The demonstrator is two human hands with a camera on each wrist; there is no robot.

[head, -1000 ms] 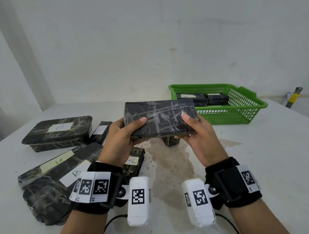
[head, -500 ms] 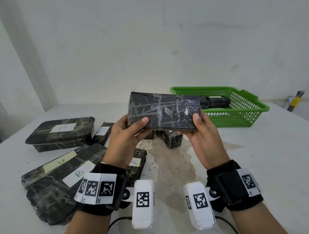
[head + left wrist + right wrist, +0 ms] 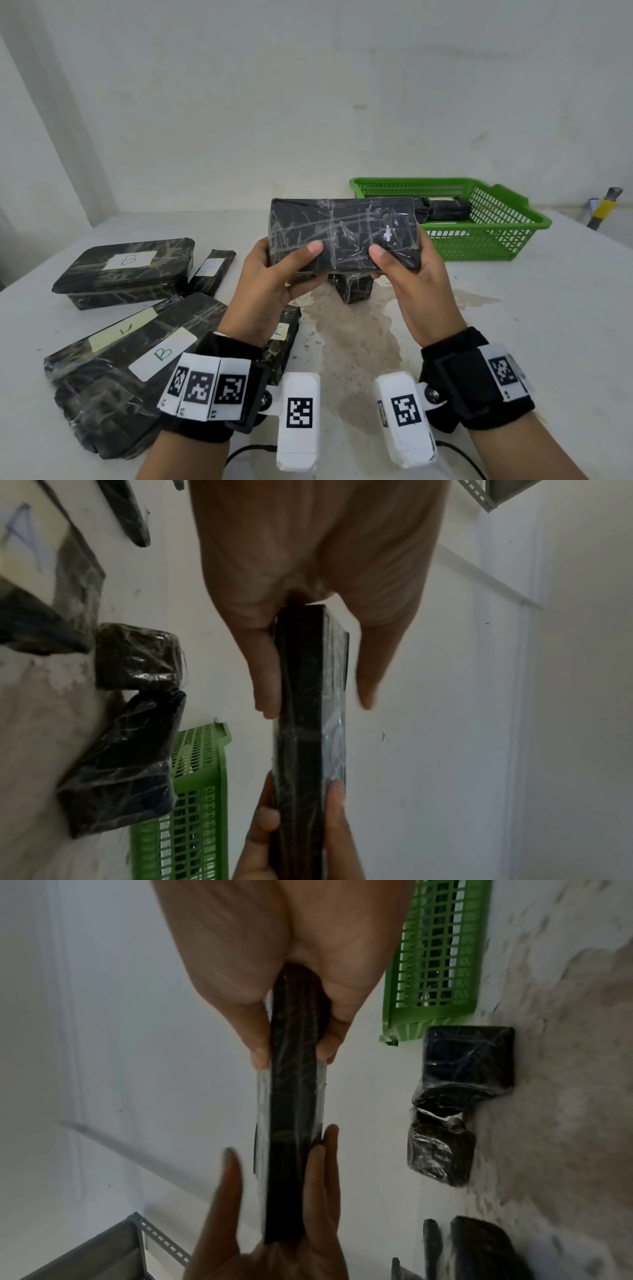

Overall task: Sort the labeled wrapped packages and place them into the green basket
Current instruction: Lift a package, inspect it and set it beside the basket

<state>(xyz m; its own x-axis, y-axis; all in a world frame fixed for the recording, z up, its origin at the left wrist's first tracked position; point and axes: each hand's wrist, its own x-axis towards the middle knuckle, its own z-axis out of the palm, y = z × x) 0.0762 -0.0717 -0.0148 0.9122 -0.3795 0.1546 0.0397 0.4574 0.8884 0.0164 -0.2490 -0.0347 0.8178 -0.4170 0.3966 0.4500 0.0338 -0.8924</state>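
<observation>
Both hands' grip (image 3: 346,260) pinching black package (image 3: 346,234)

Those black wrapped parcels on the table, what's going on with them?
A person is sorting them. Both hands, left hand and right hand, hold one black wrapped package up over the table, its facing side showing no label. The green basket behind already holds some dark packages. Others, some labeled B or A, lie on the left.

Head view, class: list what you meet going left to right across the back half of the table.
Large B-labelled package → small labelled package → held package, gripped by both hands → green basket → yellow-banded tool.
</observation>
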